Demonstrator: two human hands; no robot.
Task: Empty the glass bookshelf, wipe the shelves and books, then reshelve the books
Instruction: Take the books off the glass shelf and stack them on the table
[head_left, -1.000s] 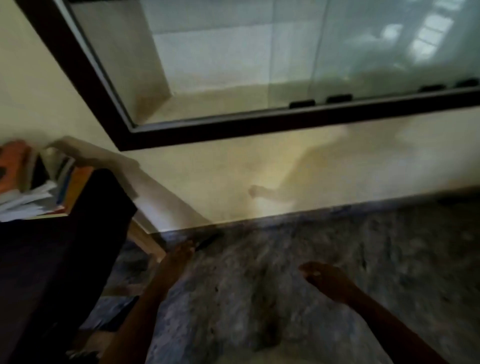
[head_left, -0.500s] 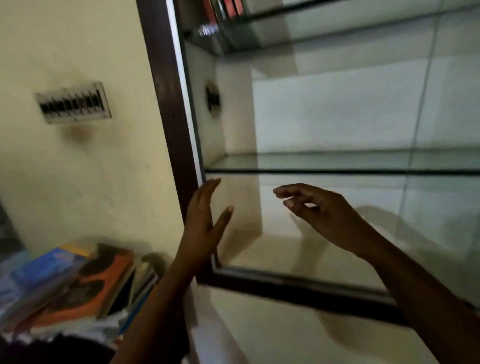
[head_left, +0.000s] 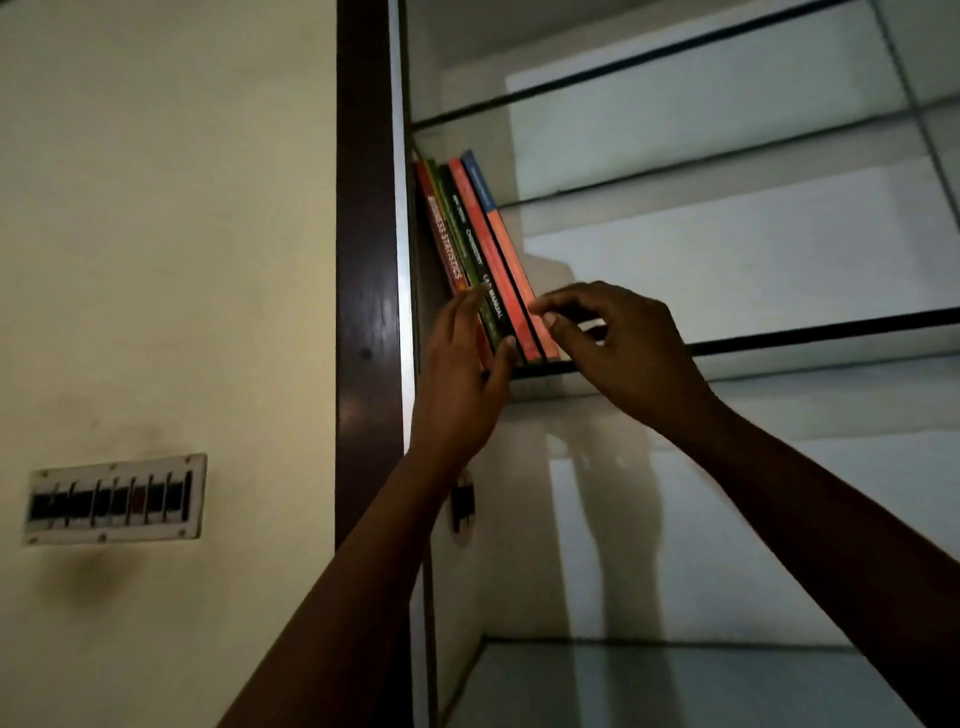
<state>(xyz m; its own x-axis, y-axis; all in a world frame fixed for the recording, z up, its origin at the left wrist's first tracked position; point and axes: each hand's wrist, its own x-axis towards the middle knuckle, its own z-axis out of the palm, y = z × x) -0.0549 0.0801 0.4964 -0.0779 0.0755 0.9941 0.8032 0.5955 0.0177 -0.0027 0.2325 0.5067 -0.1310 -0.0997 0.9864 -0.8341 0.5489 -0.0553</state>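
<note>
Several thin books lean to the left at the left end of a glass shelf in the bookshelf. Their spines are red, green, black and orange-and-blue. My left hand lies against the lower spines, fingers straight along the red book and thumb on the dark one. From the right, my right hand has bent fingers, and its fingertips and thumb pinch the lower edge of the rightmost orange book. The rest of this shelf is bare.
A dark wooden frame borders the bookshelf on the left. A bare glass shelf sits above and another below. A switch panel is on the cream wall at left. A small dark fitting sits on the inner side wall.
The view has swung up from the floor to the shelf holding the books. Both hands rose from the lower opening to those books.
</note>
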